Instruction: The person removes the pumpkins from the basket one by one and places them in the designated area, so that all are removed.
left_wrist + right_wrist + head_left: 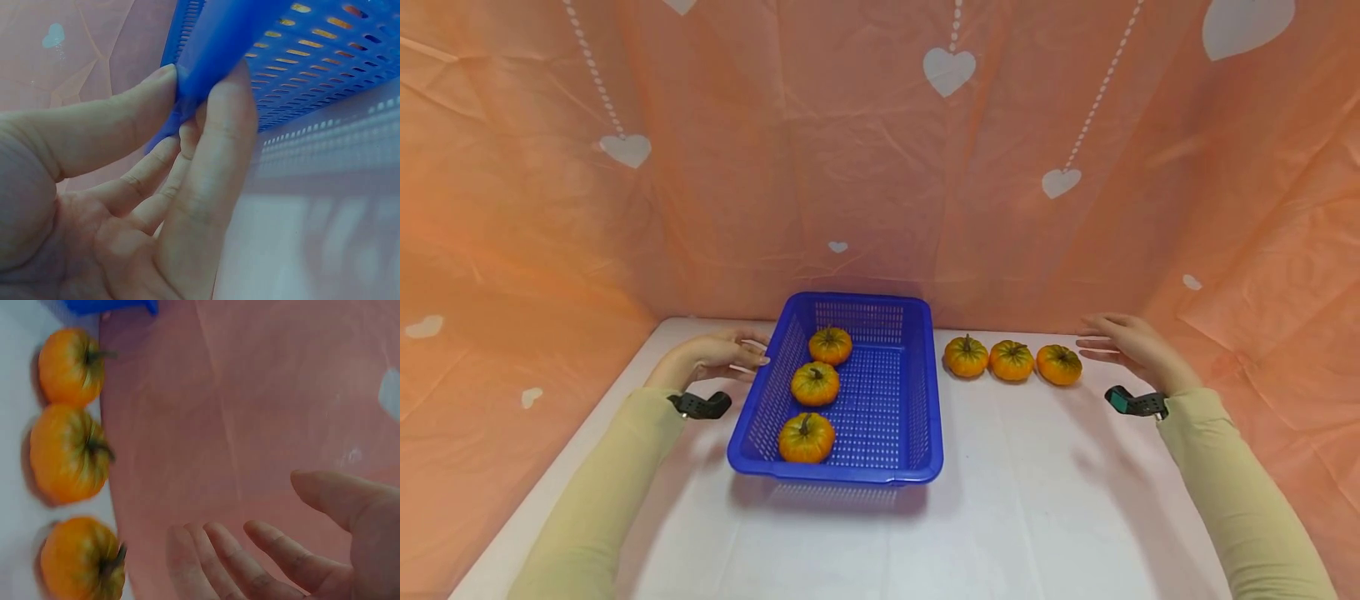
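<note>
My left grip pinches the rim of a blue basket, thumb on one side and fingers on the other; some fingertips are lost behind the plastic. My right grip is empty, its fingers loosely spread and the thumb well apart from them; the outermost finger is smeared in the right wrist view.

Just left of my right grip sits one small orange pumpkin, its lower end cut off in that wrist view. Farther left stand a second pumpkin and a third pumpkin, so close that I cannot tell whether they touch.

Just right of my left grip, inside the basket, three more pumpkins run in a line along the near wall. From my left wrist they are only orange flecks through the slots, and their undersides are hidden.

My pale sleeves run out of sight at the lower edge. Below both grips spreads the white worktop, faintly creased, with soft shadows. Beyond them hangs a wrinkled peach sheet with white hearts, some cut off at the top.
</note>
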`<state>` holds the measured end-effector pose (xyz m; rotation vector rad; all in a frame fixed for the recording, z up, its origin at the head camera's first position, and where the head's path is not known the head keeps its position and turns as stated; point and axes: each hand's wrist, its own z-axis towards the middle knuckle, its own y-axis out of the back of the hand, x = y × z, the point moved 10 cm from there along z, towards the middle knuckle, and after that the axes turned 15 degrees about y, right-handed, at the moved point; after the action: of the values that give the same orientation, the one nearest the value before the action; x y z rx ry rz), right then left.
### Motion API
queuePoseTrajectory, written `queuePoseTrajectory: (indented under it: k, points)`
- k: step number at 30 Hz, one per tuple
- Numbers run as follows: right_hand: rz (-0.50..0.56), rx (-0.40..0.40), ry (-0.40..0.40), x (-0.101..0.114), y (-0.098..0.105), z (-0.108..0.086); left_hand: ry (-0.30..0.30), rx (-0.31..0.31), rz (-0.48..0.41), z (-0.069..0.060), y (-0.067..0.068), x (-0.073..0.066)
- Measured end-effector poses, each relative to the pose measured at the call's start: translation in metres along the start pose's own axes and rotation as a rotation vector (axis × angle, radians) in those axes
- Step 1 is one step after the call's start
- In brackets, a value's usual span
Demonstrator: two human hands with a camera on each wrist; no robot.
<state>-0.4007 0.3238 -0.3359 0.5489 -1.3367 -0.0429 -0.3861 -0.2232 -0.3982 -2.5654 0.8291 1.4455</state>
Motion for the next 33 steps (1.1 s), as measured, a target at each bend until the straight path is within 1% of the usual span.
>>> queuePoseTrajectory:
  k: [4,10,12,16,19,23,26,33]
  points:
    - [-0.028,0.02,0.019,0.018,-0.014,0.009,0.0,0.001,0.001,0.0,0.0,0.0]
    - [-0.012,0.033,0.053,0.039,-0.034,0.024,0.0,0.003,-0.003,0.0,0.0,0.001]
    - [-0.001,0.043,0.067,0.044,-0.04,0.028,0.004,-0.001,0.002,0.0,0.0,0.001]
    - [0.018,0.073,0.095,0.053,-0.053,0.037,0.015,-0.03,0.026,0.001,0.001,0.002]
    - [0.036,0.09,0.109,0.059,-0.062,0.044,0.019,-0.041,0.031,0.0,0.001,0.002]
    - [0.067,0.097,0.117,0.066,-0.074,0.054,0.012,-0.022,0.015,0.0,0.0,0.001]
    - [0.085,0.098,0.115,0.072,-0.085,0.062,0.011,-0.021,0.012,0.0,0.0,0.001]
    - [0.146,0.151,0.127,0.087,-0.118,0.077,0.023,-0.027,0.009,-0.001,0.0,0.001]
